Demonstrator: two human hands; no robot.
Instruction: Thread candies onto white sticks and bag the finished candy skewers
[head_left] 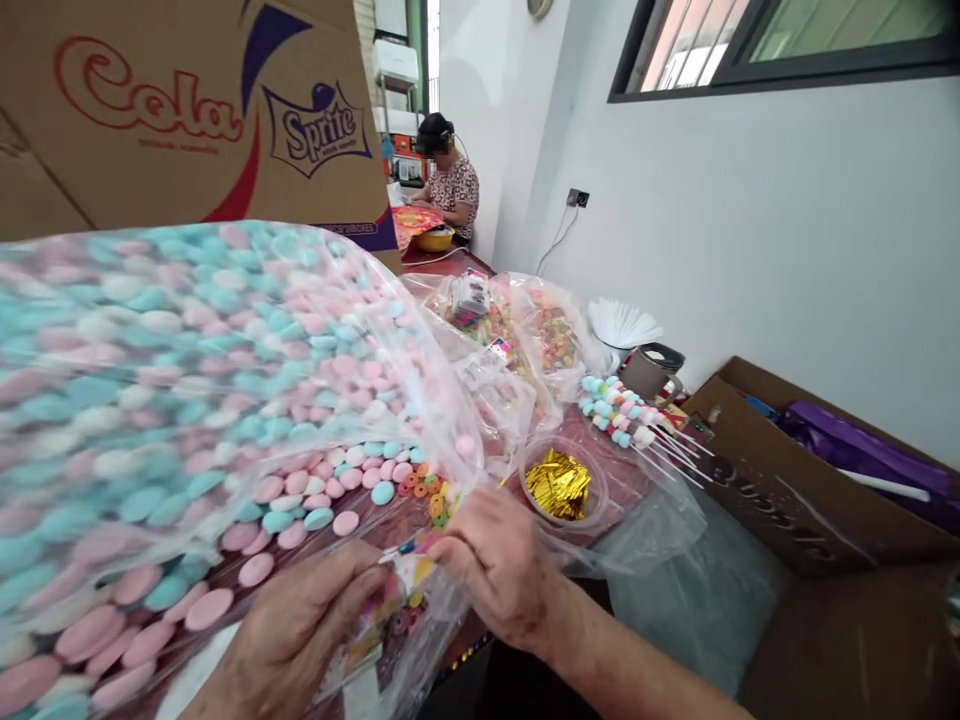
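My left hand (300,625) is closed round a small clear packet of coloured ring sweets (390,610) low in the middle. My right hand (499,565) pinches the top of that same packet, fingers pressed together. A thin stick with a blue tip (401,548) shows between the two hands. Just beyond them a big clear bag of pink, blue and white disc candies (187,400) fills the left side. A round clear tub of gold twist ties (559,485) sits right behind my right hand.
Several candy skewers (626,415) lie behind the tub, near a tape roll (652,365) and white papers (622,322). More bags of mixed sweets (525,340) stand further back. A cardboard box (187,110) looms at left, another (787,490) at right. A seated person (450,180) works far off.
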